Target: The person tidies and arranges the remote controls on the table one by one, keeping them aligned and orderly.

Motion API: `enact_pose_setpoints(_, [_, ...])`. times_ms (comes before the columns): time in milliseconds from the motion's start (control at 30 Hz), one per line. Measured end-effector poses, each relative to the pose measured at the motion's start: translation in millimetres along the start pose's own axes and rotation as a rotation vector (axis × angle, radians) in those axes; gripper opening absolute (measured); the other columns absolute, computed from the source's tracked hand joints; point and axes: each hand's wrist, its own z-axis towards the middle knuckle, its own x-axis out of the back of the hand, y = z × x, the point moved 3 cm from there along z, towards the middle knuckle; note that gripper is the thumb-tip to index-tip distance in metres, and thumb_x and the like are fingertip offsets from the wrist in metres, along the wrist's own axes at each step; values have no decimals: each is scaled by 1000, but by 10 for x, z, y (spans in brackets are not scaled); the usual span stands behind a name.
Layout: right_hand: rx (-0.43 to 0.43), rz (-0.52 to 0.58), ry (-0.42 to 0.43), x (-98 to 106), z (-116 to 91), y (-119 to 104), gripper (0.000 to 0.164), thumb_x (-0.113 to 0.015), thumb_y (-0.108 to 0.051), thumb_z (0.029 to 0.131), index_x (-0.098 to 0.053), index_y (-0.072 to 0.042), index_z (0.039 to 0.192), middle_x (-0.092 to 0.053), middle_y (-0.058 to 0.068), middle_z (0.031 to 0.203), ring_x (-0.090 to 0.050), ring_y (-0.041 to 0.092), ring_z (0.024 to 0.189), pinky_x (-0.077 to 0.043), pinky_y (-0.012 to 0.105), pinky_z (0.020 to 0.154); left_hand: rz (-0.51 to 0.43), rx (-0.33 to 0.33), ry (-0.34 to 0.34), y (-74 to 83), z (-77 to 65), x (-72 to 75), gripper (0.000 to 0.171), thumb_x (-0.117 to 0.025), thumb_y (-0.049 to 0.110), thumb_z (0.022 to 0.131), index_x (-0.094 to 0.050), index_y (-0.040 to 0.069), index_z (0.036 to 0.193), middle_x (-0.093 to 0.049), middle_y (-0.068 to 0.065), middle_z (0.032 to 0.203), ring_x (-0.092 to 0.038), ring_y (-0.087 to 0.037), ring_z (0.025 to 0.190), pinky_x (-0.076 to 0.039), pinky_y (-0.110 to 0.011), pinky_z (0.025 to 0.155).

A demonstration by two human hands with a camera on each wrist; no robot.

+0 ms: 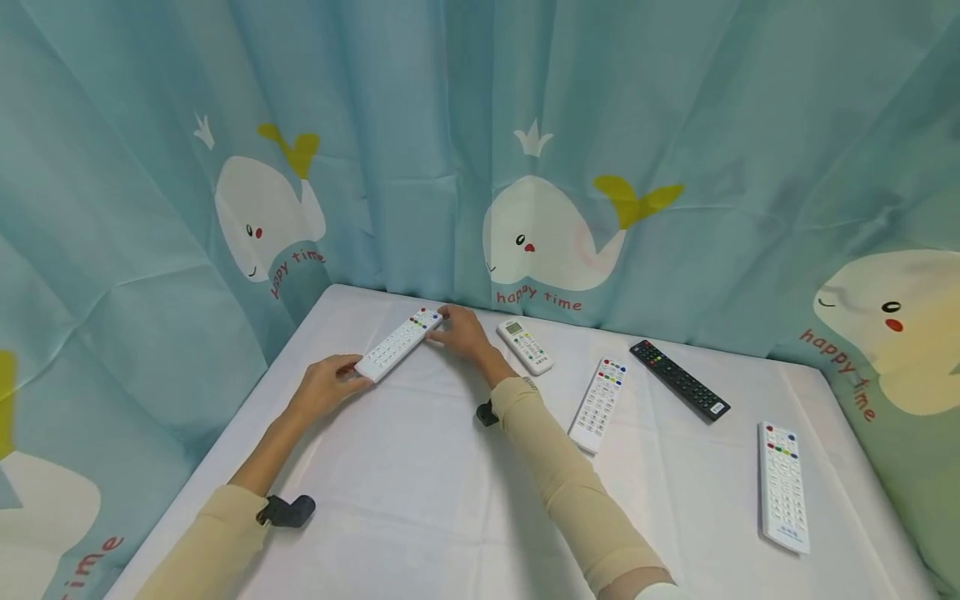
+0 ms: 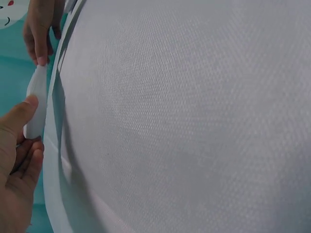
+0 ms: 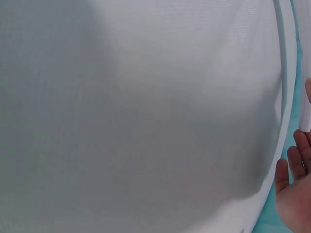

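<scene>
A long white remote control [image 1: 399,343] with several coloured buttons lies slantwise between both hands at the table's far left, its keys facing up. My left hand [image 1: 327,386] pinches its near end, the thumb on one side and fingers curled at the other. At its far end, beside the coloured buttons, my right hand [image 1: 461,333] grips the corner with thumb and fingers. The left wrist view shows the same remote [image 2: 37,104] edge-on, with a hand at each end. In the right wrist view only a strip of the remote [image 3: 305,63] appears at the right edge.
Right of my right hand lies a small white remote with a screen [image 1: 525,347]. Farther right are a white remote [image 1: 599,405], a black remote [image 1: 678,380] and another white remote [image 1: 783,487]. A blue whale-print curtain [image 1: 405,208] borders the white-covered table [image 1: 397,500].
</scene>
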Motion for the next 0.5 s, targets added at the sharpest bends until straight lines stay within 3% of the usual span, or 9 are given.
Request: enact_pose_setpoints(500, [48,-8,-28,139,-47,-20,56,-73,-29,93,-54,-2,139,-59,12,133,-52,25,124,-40,35,106,-18,-11,30,153,-93,-9,53,-82,14,84,-61,-14,124,-64,-29,117,-63,-42,105,-53,-51,89])
